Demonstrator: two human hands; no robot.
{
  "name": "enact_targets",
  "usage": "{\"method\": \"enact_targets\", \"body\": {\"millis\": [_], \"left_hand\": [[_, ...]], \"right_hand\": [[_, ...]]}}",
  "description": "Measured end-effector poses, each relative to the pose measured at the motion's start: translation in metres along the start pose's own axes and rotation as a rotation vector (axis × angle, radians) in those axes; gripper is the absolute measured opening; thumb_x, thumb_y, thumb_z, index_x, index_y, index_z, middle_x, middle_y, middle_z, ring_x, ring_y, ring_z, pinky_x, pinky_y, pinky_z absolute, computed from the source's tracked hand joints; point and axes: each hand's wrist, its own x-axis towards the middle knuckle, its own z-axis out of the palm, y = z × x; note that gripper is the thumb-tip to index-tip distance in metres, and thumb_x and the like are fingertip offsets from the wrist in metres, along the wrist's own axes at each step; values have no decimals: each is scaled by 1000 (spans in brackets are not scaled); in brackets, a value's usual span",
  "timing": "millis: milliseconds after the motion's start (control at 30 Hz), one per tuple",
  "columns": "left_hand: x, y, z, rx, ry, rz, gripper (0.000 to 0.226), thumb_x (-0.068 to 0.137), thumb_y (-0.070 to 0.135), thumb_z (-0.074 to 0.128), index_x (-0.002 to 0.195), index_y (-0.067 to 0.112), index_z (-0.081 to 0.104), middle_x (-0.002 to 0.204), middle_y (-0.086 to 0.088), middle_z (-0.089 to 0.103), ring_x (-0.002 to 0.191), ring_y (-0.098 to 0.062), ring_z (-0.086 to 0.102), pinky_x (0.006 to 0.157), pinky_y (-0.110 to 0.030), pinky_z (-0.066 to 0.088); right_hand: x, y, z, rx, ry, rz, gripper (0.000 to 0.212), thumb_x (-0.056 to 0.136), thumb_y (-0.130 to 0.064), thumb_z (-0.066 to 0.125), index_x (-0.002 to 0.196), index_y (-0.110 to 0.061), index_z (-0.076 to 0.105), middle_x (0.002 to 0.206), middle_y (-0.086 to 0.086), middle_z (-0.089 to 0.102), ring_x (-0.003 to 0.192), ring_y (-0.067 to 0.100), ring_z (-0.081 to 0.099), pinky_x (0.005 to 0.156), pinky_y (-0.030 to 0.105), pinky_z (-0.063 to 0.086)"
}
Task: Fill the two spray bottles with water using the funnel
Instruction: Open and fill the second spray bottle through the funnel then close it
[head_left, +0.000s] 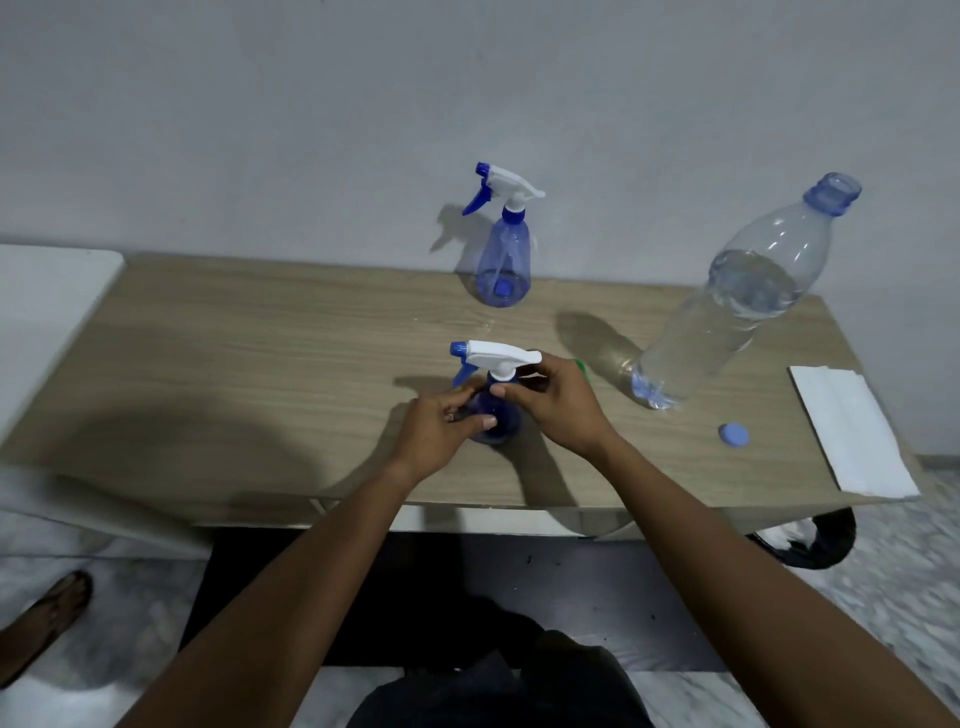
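Observation:
A blue spray bottle with a white and blue trigger head (496, 358) stands near the middle of the wooden table (249, 364). My left hand (439, 434) grips its body. My right hand (558, 408) pinches the collar just under the trigger head. A second spray bottle (503, 244) stands upright at the back by the wall, its head on. An uncapped clear water bottle (743, 306), partly full, stands at the right. A bit of green (582, 368), perhaps the funnel, shows behind my right hand; most of it is hidden.
The water bottle's blue cap (733, 434) lies on the table right of my right arm. A folded white cloth or paper (852, 431) rests at the table's right edge. A white surface (47, 301) adjoins the table at left. A sandalled foot (49, 618) stands on the floor.

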Motion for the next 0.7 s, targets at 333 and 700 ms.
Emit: {"method": "enact_targets", "body": {"millis": [333, 700], "left_hand": [[0, 5, -5, 43, -45, -13, 50, 84, 10, 78, 132, 15, 65, 128, 5, 68, 116, -2, 62, 82, 1, 41], [-4, 11, -6, 93, -37, 23, 44, 87, 8, 74, 131, 10, 66, 126, 2, 67, 112, 0, 57, 74, 6, 36]], "right_hand": [[3, -4, -5, -76, -77, -56, 34, 82, -15, 85, 112, -12, 69, 104, 6, 74, 100, 24, 70, 88, 36, 59], [1, -8, 1, -212, -6, -88, 33, 83, -21, 84, 83, -7, 54, 73, -3, 60, 68, 5, 51, 61, 17, 43]]}}
